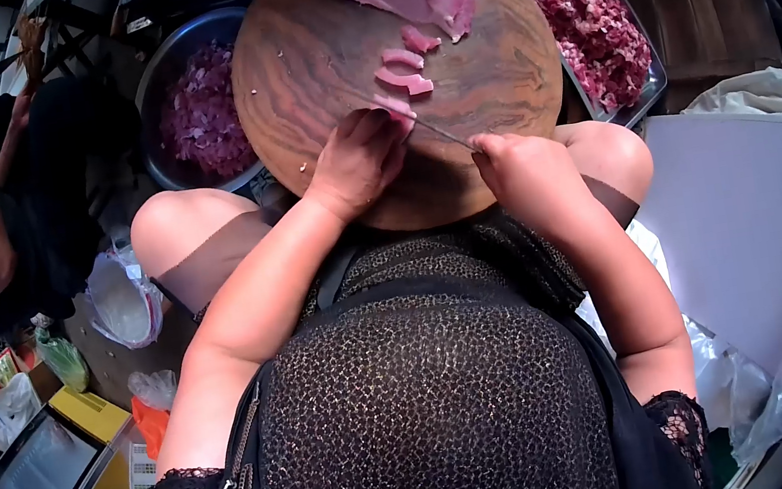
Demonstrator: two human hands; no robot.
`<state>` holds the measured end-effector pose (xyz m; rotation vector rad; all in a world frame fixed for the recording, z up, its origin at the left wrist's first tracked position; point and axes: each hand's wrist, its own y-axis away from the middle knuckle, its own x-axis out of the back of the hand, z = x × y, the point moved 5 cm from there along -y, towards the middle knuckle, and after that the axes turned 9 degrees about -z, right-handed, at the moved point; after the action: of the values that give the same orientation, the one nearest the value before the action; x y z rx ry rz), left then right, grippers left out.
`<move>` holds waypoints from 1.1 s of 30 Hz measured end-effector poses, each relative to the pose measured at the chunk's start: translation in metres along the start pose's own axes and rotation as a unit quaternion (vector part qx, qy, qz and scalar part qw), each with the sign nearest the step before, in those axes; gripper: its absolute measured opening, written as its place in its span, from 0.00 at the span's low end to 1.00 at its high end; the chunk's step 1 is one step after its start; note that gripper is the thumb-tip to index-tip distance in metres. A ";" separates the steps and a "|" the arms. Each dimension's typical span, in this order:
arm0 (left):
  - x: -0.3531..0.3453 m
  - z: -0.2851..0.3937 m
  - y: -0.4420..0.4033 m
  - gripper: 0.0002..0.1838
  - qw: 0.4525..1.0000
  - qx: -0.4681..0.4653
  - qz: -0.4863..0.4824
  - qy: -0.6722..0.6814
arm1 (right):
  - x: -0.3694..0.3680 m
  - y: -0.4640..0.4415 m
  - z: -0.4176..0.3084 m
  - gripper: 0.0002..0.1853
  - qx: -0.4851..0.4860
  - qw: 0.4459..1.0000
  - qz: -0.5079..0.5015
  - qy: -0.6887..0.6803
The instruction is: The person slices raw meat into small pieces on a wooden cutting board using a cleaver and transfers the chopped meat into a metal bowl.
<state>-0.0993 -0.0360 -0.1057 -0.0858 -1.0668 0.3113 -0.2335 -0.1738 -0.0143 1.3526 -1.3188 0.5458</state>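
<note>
Head view has the right grip (523, 169) wrapped closed around a thin grey metal knife (440, 132), left grip (358, 160) curled onto a small pink raw-meat piece (399, 109) on the round brown wooden board (301, 45), so if it skids, those nearby fingertips could get nicked.

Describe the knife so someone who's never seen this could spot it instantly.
Find the large round wooden board. At its near right edge, the right hand grips the knife, its blade pointing toward the left hand. It looks thin and straight, unlike the pink meat strips nearby.
</note>
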 end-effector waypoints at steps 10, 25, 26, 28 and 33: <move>0.008 0.007 0.001 0.24 0.998 -0.051 0.018 -0.014 | -0.019 -0.054 -0.012 0.09 0.032 0.997 0.058 -0.035; 0.010 0.011 0.014 0.24 0.994 -0.063 0.054 -0.071 | -0.010 0.000 -0.029 0.05 0.013 0.997 -0.049 0.050; 0.010 0.011 0.014 0.24 0.994 -0.063 0.054 -0.074 | -0.008 -0.005 -0.033 0.05 0.015 0.998 -0.044 0.046; 0.007 0.009 0.016 0.25 0.994 -0.054 0.044 -0.078 | -0.023 -0.026 -0.032 0.04 0.028 0.998 -0.039 0.048; 0.008 0.009 0.017 0.23 0.999 -0.030 0.023 0.005 | -0.032 -0.043 -0.025 0.05 0.066 0.992 0.107 -0.008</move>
<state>-0.1070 -0.0181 -0.0981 -0.1654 -1.0658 0.3205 -0.1947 -0.1500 -0.0519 1.3329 -1.4727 0.7815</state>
